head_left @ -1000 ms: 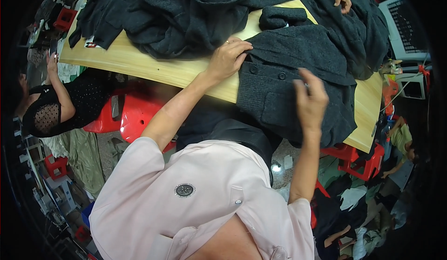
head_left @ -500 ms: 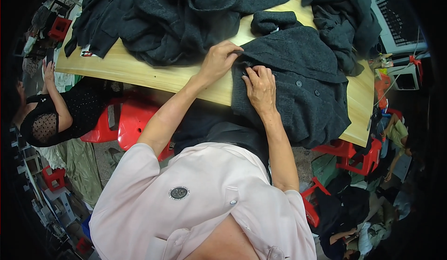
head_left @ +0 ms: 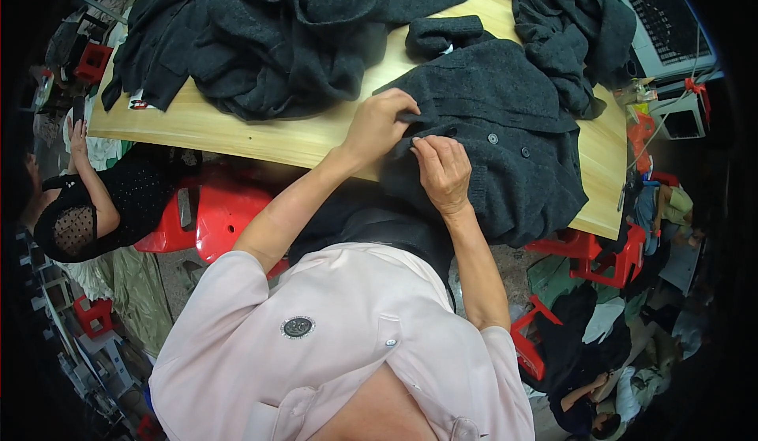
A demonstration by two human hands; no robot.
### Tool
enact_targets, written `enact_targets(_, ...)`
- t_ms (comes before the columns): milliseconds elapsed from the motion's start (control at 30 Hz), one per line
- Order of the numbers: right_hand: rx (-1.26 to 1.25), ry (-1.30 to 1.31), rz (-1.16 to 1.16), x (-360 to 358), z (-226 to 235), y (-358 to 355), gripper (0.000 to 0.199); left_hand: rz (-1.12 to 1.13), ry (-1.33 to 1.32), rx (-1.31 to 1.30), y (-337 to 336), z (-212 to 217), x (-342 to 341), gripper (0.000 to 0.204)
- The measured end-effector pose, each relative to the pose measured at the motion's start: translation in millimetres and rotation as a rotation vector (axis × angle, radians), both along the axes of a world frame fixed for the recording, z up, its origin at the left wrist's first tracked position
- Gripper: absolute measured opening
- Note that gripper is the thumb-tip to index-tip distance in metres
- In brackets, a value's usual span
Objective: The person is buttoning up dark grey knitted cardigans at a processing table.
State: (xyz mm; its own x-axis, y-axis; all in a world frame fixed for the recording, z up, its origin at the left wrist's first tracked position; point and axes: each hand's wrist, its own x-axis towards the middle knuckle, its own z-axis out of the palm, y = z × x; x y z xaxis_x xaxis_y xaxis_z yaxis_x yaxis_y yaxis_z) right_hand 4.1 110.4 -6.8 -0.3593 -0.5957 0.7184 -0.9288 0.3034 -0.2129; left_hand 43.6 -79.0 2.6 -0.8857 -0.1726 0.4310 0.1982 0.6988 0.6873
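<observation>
A dark grey knit cardigan (head_left: 505,101) lies at the table's near edge with its front up, two dark buttons (head_left: 509,146) showing on it. My left hand (head_left: 379,129) pinches the edge of its front panel, fingers pressed together. Close beside, my right hand (head_left: 444,168) is closed on the lower layer of the same front, thumb and forefinger at the cloth's edge. A small gap shows between the two edges. Whether a button sits under the right fingertips I cannot tell.
More dark knit garments are heaped on the wooden table (head_left: 276,142) at the far left (head_left: 276,38) and far right (head_left: 553,22). Red plastic stools (head_left: 229,216) stand below. A person in black (head_left: 87,212) sits at the left, and others are at the right.
My hands have come slightly nearer to me. The front edges are lifted and parted more than before, and the right fingers have moved from lying on the cloth to pinching its edge.
</observation>
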Motion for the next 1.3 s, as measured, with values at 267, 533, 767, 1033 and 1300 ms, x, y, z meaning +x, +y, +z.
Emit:
enact_targets(267,-0.001,-0.037,0.020,-7,-9,-9,0.018,-0.139,-0.230,0.663,-5,-31,20,0.017)
enact_targets(533,-0.018,0.007,0.010,-2,-7,-6,0.013,-0.212,-0.363,0.489,-12,-9,27,0.020)
enact_targets(767,0.024,0.029,-0.051,-6,-5,-13,0.012,-0.255,-0.292,0.656,-12,-12,31,0.024)
enact_targets(1033,0.006,-0.247,0.091,-11,-12,-10,0.018,-0.236,-0.266,0.663,-16,-31,34,0.021)
enact_targets(1300,-0.097,-0.227,0.096,-8,-11,-14,0.023,-0.146,-0.207,0.675,-11,-30,34,0.021)
